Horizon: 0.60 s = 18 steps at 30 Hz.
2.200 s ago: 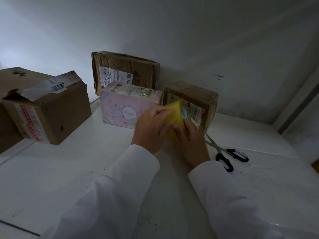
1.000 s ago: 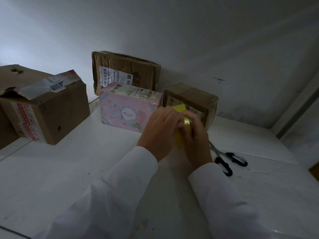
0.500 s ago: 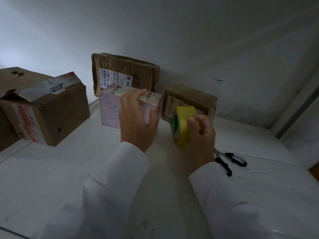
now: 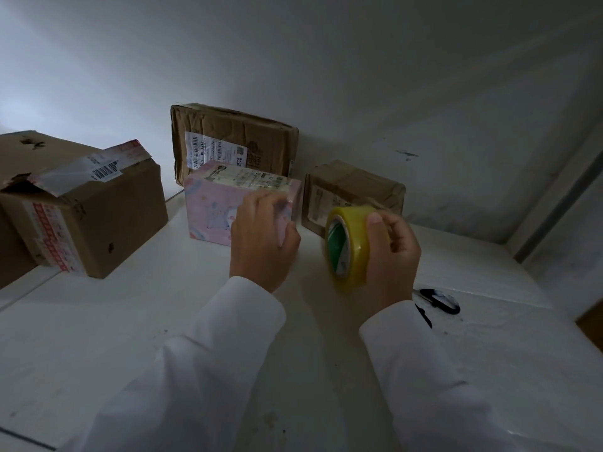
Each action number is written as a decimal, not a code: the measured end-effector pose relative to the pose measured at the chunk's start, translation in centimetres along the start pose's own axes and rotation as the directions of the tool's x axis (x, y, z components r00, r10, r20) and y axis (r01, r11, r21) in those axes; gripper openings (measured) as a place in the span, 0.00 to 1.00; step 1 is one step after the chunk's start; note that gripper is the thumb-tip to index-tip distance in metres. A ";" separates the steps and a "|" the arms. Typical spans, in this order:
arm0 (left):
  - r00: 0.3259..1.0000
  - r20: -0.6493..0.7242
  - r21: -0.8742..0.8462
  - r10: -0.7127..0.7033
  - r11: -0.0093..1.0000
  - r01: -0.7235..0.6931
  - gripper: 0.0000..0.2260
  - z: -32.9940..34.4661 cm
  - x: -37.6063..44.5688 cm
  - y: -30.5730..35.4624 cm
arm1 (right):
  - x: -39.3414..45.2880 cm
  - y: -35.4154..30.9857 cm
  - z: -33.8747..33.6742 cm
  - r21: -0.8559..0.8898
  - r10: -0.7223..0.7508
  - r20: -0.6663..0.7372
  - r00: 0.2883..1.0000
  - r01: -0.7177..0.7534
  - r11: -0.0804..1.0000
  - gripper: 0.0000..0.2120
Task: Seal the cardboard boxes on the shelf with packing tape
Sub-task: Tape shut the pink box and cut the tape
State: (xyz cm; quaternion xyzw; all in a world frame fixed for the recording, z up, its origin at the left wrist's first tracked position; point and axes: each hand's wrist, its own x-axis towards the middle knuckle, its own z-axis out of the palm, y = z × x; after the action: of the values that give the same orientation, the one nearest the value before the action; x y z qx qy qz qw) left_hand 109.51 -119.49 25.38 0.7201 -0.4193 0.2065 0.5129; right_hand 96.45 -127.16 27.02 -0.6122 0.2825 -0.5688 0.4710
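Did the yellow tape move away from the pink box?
Yes. The tape roll, gripped by the right hand, has shifted right, away from the pink box, which the left hand now touches.

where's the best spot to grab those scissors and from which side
Take the scissors by the black loop handles, coming from the right. They lie flat on the white shelf with the loops exposed on that side, while the blade end is hidden behind the right hand and sleeve.
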 end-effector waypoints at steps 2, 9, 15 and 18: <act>0.995 0.037 0.087 0.091 0.992 -0.094 0.15 0.2 0.0 -0.1 | -0.1 0.1 0.0 -0.029 0.004 0.010 1.000 -0.004 1.000 0.07; 0.983 0.156 0.361 0.101 0.920 -0.152 0.27 1.3 0.4 -2.2 | -0.2 0.5 -0.1 -0.054 0.016 0.026 1.000 -0.015 0.998 0.04; 0.993 0.120 0.419 -0.002 0.907 -0.049 0.29 1.4 0.5 -2.0 | 0.0 0.7 -0.3 -0.041 0.039 -0.011 0.999 -0.039 0.998 0.06; 0.997 0.057 0.453 0.048 0.889 -0.068 0.25 1.6 0.6 -1.9 | 0.0 0.7 -0.4 -0.033 0.046 -0.031 0.998 -0.047 0.998 0.06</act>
State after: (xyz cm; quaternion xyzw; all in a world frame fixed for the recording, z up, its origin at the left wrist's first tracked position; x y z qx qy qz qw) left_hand 111.18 -120.97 24.09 0.8116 -0.3920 0.2979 0.3146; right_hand 96.22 -127.52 26.40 -0.6047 0.3133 -0.5619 0.4695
